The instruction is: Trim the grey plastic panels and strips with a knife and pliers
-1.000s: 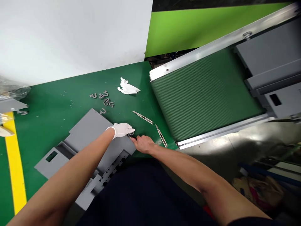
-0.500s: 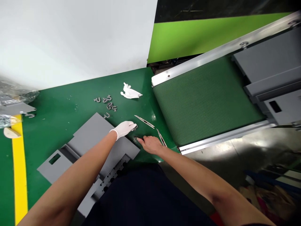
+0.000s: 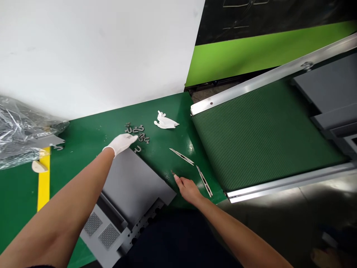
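My left hand point(image 3: 121, 143), in a white glove, reaches out over the green table toward a cluster of several small grey hook-shaped pieces point(image 3: 138, 131); its fingers are stretched out and nothing shows in them. My bare right hand point(image 3: 188, 188) rests near the table's front edge with the forefinger pointing, next to a small dark bit point(image 3: 172, 172). A large grey plastic panel point(image 3: 131, 190) with vent grilles and holes lies under my left forearm. Two slim metal blades point(image 3: 181, 156) point(image 3: 204, 181) lie right of the panel.
A crumpled white glove point(image 3: 166, 122) lies behind the hooks. A ribbed green conveyor belt point(image 3: 262, 134) with metal rails runs off right, carrying grey panels point(image 3: 331, 93). Clear plastic wrapping point(image 3: 22, 130) sits at the left by a yellow stripe point(image 3: 44, 178). A white wall backs the table.
My left hand left the panel's corner and moved back-left toward the hook pieces. My right hand drew back a little and its fingers opened out. The camera view shifted left.
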{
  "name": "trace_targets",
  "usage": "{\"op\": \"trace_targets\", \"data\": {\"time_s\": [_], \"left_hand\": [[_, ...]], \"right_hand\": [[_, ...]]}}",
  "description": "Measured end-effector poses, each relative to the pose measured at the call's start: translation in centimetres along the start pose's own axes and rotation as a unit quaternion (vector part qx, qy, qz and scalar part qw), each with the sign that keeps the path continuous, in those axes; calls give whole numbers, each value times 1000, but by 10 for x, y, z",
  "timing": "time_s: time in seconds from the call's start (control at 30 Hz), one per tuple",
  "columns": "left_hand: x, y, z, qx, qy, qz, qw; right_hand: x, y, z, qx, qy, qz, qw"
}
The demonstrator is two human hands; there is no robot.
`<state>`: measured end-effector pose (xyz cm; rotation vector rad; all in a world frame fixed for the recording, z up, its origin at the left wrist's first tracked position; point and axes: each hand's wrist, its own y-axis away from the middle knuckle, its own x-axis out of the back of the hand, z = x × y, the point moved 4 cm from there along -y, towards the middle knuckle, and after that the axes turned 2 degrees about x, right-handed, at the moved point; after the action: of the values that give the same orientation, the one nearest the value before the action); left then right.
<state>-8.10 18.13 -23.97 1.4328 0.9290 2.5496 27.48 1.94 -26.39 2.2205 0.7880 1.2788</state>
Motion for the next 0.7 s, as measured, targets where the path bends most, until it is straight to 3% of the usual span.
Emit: {"op": "trace_targets", "data": {"time_s": [0.07, 0.13, 0.33, 0.43, 0.6, 0.7], "left_hand": [[-15, 2, -1, -30, -9, -113, 993], [-26, 2, 0, -46, -38, -175, 983], [-46, -5, 10, -23, -146, -153, 977], [-49, 3, 17, -37, -107, -174, 978], [-46, 18, 27, -145, 2, -289, 946], [-44, 19, 26, -164, 55, -284, 943]], "right_hand": [[0, -3, -4, 2, -5, -3, 1000], [2, -8, -11, 6, -2, -6, 1000], [6, -27, -45, 35, 24, -20, 999], [4, -39, -68, 57, 30, -33, 997], [-3, -59, -98, 82, 27, -57, 995], [-6, -66, -108, 76, 28, -51, 995]]}}
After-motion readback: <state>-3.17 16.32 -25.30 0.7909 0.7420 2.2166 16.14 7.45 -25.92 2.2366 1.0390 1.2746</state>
